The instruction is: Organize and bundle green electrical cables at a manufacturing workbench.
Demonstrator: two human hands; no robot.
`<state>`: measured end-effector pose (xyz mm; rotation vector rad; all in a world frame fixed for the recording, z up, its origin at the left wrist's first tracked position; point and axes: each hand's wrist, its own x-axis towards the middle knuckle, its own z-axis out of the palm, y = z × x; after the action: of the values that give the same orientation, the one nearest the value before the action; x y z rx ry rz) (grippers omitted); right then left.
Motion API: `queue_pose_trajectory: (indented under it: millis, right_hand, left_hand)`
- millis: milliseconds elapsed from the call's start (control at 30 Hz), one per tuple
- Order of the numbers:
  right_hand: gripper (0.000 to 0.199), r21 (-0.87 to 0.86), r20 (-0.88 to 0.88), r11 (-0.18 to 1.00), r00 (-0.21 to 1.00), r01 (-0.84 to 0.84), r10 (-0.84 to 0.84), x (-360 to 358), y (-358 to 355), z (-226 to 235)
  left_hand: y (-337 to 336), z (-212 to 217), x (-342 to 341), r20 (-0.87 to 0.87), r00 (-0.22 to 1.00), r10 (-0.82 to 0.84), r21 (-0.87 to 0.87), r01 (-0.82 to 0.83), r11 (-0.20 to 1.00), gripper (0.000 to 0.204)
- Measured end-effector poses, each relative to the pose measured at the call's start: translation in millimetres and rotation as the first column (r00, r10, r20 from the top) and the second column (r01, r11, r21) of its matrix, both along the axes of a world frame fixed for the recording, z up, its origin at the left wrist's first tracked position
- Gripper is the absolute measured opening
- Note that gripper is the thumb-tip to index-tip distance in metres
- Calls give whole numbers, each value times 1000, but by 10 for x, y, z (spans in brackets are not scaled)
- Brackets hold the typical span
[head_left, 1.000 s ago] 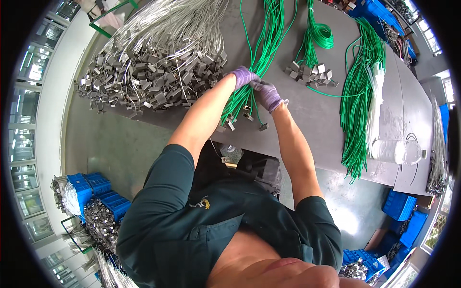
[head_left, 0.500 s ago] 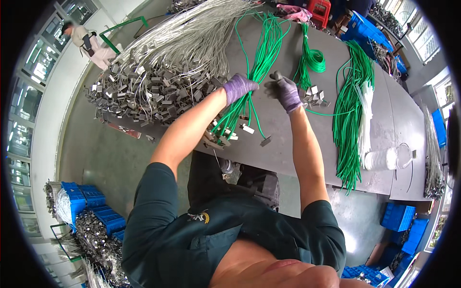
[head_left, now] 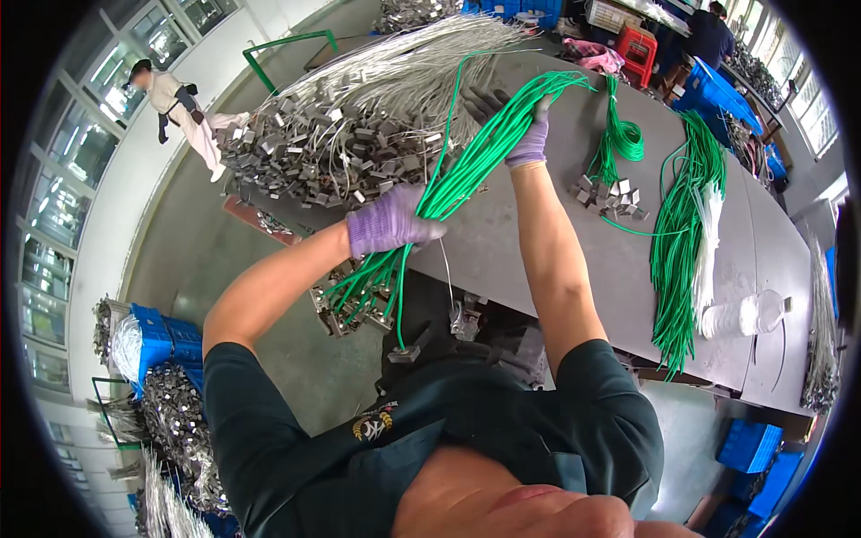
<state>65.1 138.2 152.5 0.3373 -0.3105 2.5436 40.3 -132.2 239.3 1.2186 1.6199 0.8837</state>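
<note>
- The grey table point(head_left: 538, 242) runs away from the person at a slant; its near edge passes just under the left hand point(head_left: 387, 224), and bare tabletop lies open between the two forearms and out toward the right.
- To the left, a heap of grey wires with metal clips point(head_left: 332, 134) crowds the table right up to that edge, close beside the left hand.
- Farther right lie a small coil of green cable point(head_left: 619, 139) with loose metal clips point(head_left: 605, 193) beside it, then a long green cable bundle point(head_left: 686, 242) draped over the far right edge, and a clear plastic bottle point(head_left: 744, 316) on its side.
- The bundle of green cables point(head_left: 475, 161) stretches taut and slanted above the table between both hands, bright green and glossy, many thin strands lying parallel.
- Its lower ends hang off the table edge below the left hand, each tipped with a small metal fitting.
- The left hand, in a purple glove, is closed around the bundle low down.
- The right hand point(head_left: 529, 139), also gloved, grips the bundle higher up, near where the strands bend over.
- Blue crates point(head_left: 166, 336) stand on the floor to the left.
</note>
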Motion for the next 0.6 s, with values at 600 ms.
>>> queue_pose_trajectory:
  millis: [600]
  right_hand:
    - [71,133,18,989,998,-63,62,-376,-1021,346]
  left_hand:
    - [-1043,-150,-55,-23,992,127,46,-126,991,34]
